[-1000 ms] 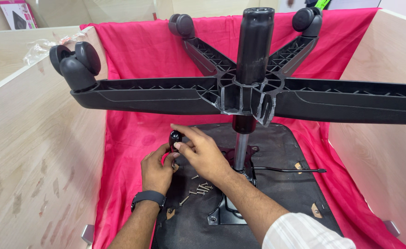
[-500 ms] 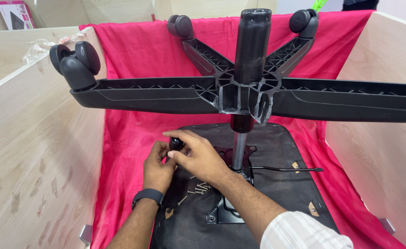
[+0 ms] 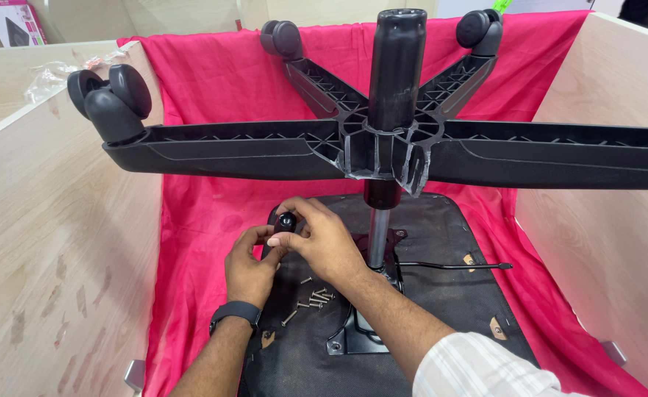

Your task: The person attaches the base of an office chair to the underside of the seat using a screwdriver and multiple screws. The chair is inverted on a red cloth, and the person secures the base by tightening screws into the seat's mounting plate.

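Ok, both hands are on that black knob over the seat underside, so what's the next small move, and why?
Probably keep turning the black knob with the right hand while the left hand steadies it: both hands grip it, and the loose screws lie untouched on the seat underside.

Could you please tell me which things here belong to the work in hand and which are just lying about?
In hand: left hand and right hand on small black round knob; loose silver screws; upturned black chair seat.
Lying about: crumpled clear plastic wrap; pink-and-white cardboard box.

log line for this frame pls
left hand: steadies black knob | right hand: pinches knob | loose screws on upturned chair seat | wheeled base overhead
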